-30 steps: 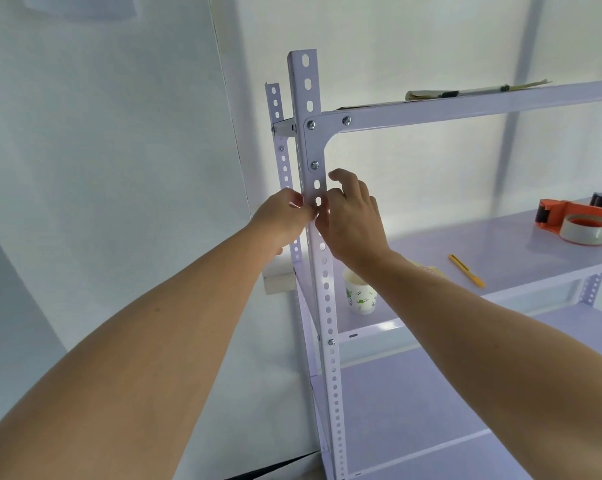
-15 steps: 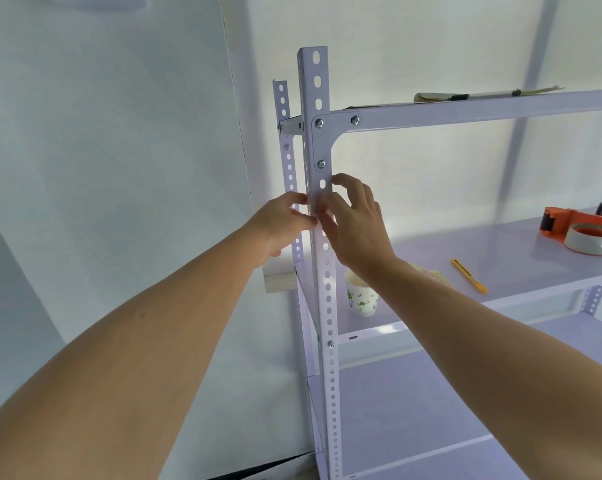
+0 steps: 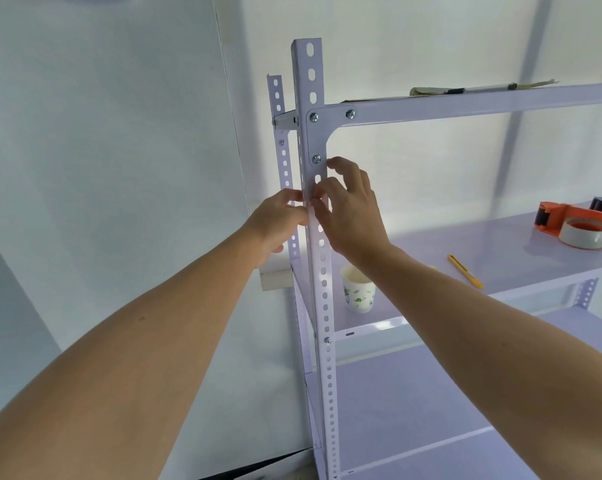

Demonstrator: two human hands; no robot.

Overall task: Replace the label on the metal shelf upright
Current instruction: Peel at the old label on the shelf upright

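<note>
Pinching hand, left (image 3: 278, 220): thumb and forefinger pressed together at the left edge of the post, seemingly nipping the label's edge; other fingers curled.
Right hand (image 3: 353, 216): thumb and fingertips drawn in at the post's front face, just beside the left fingertips. Whether they nip the strip or press it flat cannot be told. One finger is lifted and curled near the lower bracket screw.
Upright: white-painted perforated steel angle post (image 3: 322, 393), front left corner of the rack, standing vertical.
Label: pale narrow paper strip (image 3: 312, 218) on the post's front face, just below the corner bracket, at the meeting fingertips. It is barely told from the paint, and no print is legible.
Long axis: strip appears to run with the post, up and down.
Bearing from grip: strip lies under the fingertips and downward from them. Both hands are equally near, the left on the outer edge and the right on the face.
Step, judged: working the label at the post; peeling or smoothing cannot be told.
Next move, judged: travel should follow the post's vertical line, with one hand anchoring.
Nearby stock: white paper cup with green print (image 3: 358, 289), yellow utility knife (image 3: 465, 271) and orange tape dispenser (image 3: 576, 226), all on the lilac metal shelf (image 3: 500, 244), apart from the hands.
</note>
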